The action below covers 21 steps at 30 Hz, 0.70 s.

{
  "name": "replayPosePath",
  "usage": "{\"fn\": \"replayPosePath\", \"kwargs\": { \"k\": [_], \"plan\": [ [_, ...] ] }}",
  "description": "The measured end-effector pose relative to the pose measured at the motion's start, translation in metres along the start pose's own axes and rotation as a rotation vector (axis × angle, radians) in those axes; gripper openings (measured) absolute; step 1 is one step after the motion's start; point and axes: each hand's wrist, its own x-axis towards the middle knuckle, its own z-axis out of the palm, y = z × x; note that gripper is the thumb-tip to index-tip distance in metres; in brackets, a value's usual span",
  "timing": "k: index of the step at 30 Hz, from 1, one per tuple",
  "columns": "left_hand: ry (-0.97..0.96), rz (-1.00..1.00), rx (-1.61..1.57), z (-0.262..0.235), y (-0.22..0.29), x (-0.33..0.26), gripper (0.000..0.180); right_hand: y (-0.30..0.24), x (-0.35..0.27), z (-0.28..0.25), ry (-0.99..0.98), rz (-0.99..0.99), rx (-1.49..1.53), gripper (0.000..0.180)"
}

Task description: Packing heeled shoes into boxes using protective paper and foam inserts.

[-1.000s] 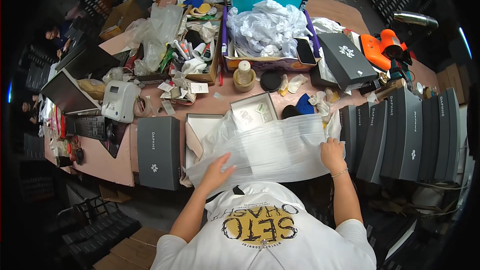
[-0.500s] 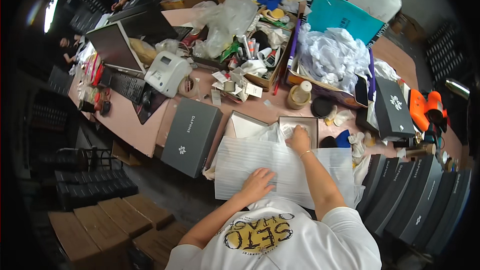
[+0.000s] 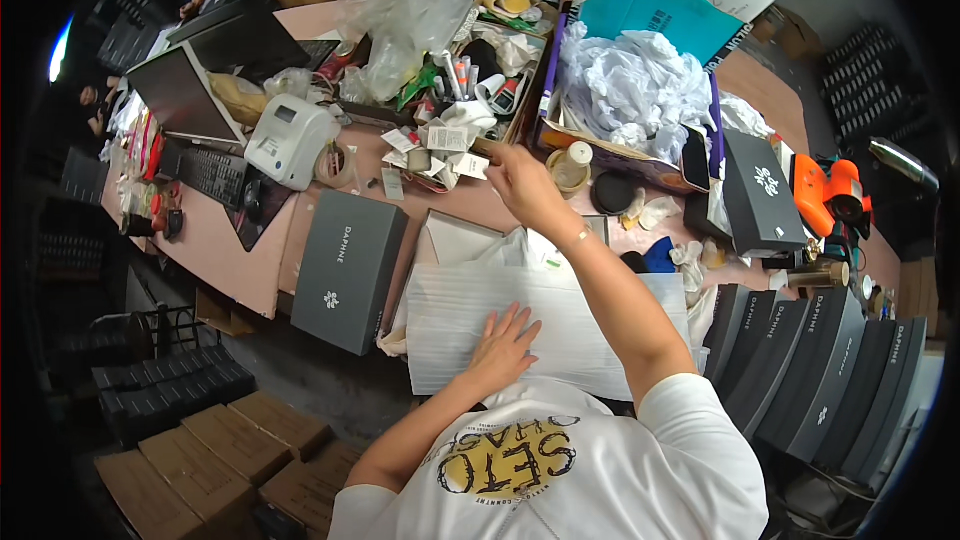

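As I look down from afar through the head camera, a pink worktable (image 3: 240, 265) spans much of the view. At its right near edge, a row of dark grey boxes (image 3: 820, 370) stands on end. Toward the far side, a purple-walled carton (image 3: 612, 164) holds crumpled white wrapping (image 3: 640, 85). Nearest the wearer lies a translucent white sheet (image 3: 565, 325), spread flat, its far edge overlapping an open box (image 3: 455, 238) with a white interior. Just left of these rests a closed grey box (image 3: 345, 250). I see the left hand (image 3: 503, 352) laid palm down on the sheet, fingers spread, gripping nothing. Above the sheet passes the right forearm; the right hand (image 3: 520, 185) has its fingers bent, just beside a heap of white tags (image 3: 447, 138), and I cannot tell whether it grasps anything. To its right stands a small lidded jar (image 3: 570, 170).
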Motion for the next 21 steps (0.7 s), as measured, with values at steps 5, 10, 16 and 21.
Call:
{"fn": "replayPosePath", "kwargs": {
  "k": [5, 10, 16, 21],
  "plan": [
    [-0.101, 0.098, 0.097, -0.001, 0.002, 0.002, 0.065, -0.012, -0.148, -0.061, -0.949, 0.247, -0.049, 0.024],
    [-0.329, 0.277, 0.331, -0.012, 0.018, 0.04, 0.074, 0.049, -0.287, 0.003, -0.414, 0.216, -0.783, 0.047],
    [-0.503, 0.118, 0.702, 0.078, 0.01, 0.097, 0.073, 0.078, -0.275, 0.015, -0.26, 0.357, -0.561, 0.036],
    [-0.438, 0.06, 0.161, 0.049, 0.04, 0.087, 0.057, 0.001, -0.269, -0.067, 0.117, 0.26, -0.503, 0.038]
  ]
}}
